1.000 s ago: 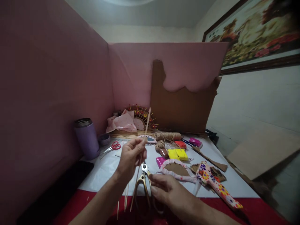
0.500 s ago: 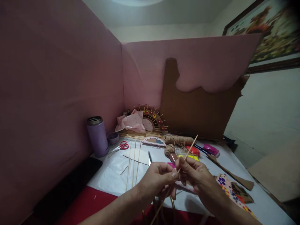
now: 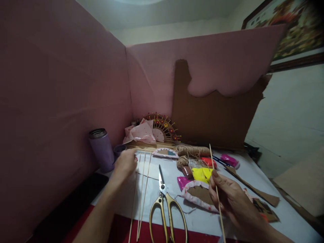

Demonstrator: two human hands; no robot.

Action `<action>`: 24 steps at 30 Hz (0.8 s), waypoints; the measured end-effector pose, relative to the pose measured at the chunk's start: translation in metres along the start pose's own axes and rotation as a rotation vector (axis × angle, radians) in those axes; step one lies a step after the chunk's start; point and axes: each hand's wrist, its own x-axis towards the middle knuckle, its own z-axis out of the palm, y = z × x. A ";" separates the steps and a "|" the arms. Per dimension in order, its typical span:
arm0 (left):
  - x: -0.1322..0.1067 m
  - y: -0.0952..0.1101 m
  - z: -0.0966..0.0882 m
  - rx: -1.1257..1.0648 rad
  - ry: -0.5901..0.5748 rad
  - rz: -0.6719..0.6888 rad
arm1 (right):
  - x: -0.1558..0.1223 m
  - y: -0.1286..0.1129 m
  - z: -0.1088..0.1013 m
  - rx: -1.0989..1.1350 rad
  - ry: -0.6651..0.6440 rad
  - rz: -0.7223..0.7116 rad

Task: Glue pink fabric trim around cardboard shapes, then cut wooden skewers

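Observation:
My right hand [image 3: 229, 197] is closed on a thin bamboo skewer [image 3: 214, 172] that stands nearly upright over a pink-edged cardboard piece [image 3: 198, 194]. My left hand [image 3: 126, 164] reaches far left over the white sheet, on the spot of the red-handled scissors, which it hides. Its fingers are blurred. Two loose skewers [image 3: 141, 189] lie just right of it. Gold-handled scissors [image 3: 164, 204] lie shut between my hands.
A purple tumbler [image 3: 101, 148] stands at the left by the pink wall. Twine spool [image 3: 193, 151], yellow clay [image 3: 201, 173], red and magenta clay packs, a decorated fan piece [image 3: 162, 126] and cardboard scraps [image 3: 253, 190] crowd the back and right. A black phone [image 3: 83, 192] lies at left.
The left hand let go of the skewer and moved left toward the red scissors. The right hand kept the skewer and drew right. The gold scissors are uncovered again.

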 end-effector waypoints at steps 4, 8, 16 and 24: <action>0.021 -0.033 -0.007 0.234 -0.018 -0.158 | -0.004 0.008 -0.006 0.039 0.011 -0.001; 0.023 -0.041 0.000 0.354 -0.062 -0.177 | -0.010 0.014 -0.010 0.014 -0.010 -0.005; 0.026 -0.044 0.006 0.457 -0.044 -0.172 | -0.013 0.019 -0.014 -0.030 -0.017 -0.002; 0.024 -0.035 0.010 0.410 0.076 -0.162 | -0.014 0.016 -0.009 0.037 -0.033 0.013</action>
